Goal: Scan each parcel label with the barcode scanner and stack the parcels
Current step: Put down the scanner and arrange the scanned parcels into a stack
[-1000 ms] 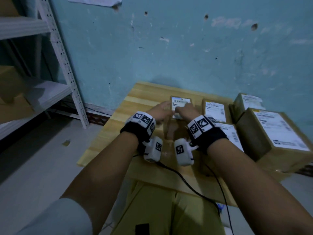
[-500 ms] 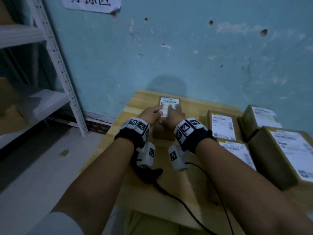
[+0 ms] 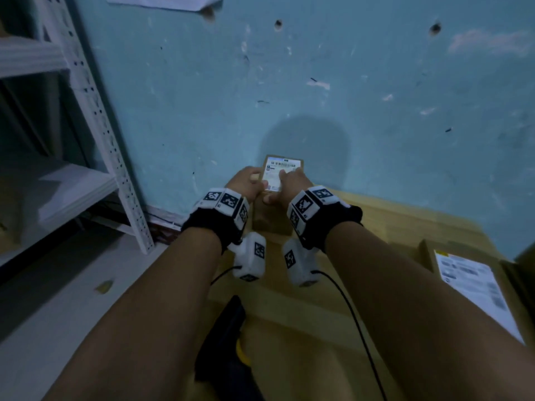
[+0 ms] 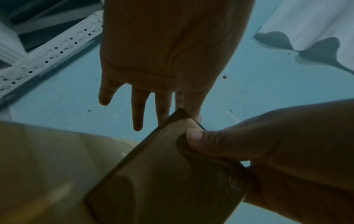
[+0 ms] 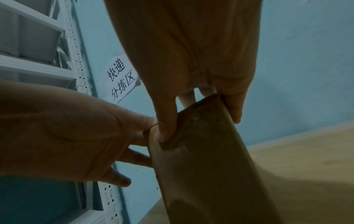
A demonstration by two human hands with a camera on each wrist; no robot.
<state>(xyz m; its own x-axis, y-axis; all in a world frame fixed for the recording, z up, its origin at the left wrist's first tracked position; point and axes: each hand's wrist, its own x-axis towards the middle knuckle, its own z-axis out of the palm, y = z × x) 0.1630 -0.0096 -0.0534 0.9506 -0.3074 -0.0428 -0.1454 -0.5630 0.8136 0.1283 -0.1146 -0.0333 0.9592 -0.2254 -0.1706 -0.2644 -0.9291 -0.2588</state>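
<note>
Parcel (image 3: 272, 218) is being held over table's (image 3: 390, 224) far-L corner, label (image 3: 280, 173) facing you, long axis pointing away. You are gripping it w/ both hands: L hand (image 3: 246, 183) pinching L edge, R hand (image 3: 292, 185) clamping near face + label. Scanner (image 3: 228, 337) is lying btwn your forearms, nearer L.

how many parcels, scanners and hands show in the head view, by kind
brown cardboard parcels with white labels: 2, the held parcel and the right-side parcel
black and yellow barcode scanner: 1
bare hands: 2, left hand and right hand
total: 5
</note>
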